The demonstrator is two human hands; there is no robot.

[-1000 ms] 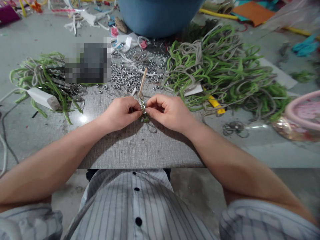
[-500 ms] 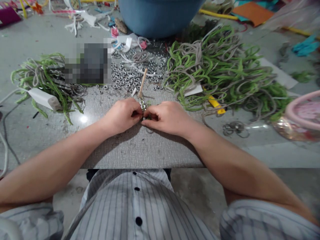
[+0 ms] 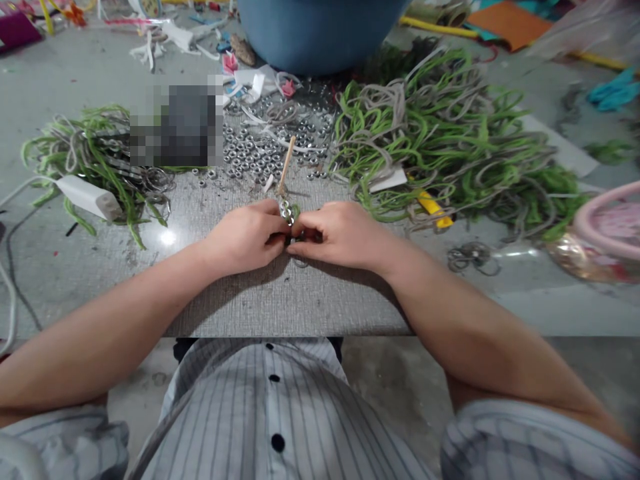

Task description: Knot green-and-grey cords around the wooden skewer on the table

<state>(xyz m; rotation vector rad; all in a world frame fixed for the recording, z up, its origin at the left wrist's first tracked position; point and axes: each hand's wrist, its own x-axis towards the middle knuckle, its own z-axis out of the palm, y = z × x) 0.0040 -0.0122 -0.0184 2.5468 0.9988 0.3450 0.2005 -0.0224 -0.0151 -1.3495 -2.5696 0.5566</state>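
Note:
Near the table's front edge my left hand [image 3: 247,237] and my right hand [image 3: 345,237] meet, fingertips pinched around a short green cord strung with small metal nuts [image 3: 287,212]. Its upper end shows between the hands, by the foot of a thin wooden stick [image 3: 287,163]. My fingers hide the rest of the cord. Part of a metal ring [image 3: 300,263] peeks out below my right fingertips. Just beyond the hands, loose metal nuts [image 3: 255,157] lie scattered.
Tangled green and grey cords [image 3: 425,140] cover the right side. Another cord bundle [image 3: 95,147] lies left, beside a white charger [image 3: 90,197]. A blue tub [image 3: 320,33] stands at the back. Metal rings [image 3: 473,259] and a pink-rimmed item [image 3: 607,220] are at right.
Both hands have shifted slightly toward the right and nearer to me, still pinching the cord. A bit more of the nut-strung part shows above the fingers.

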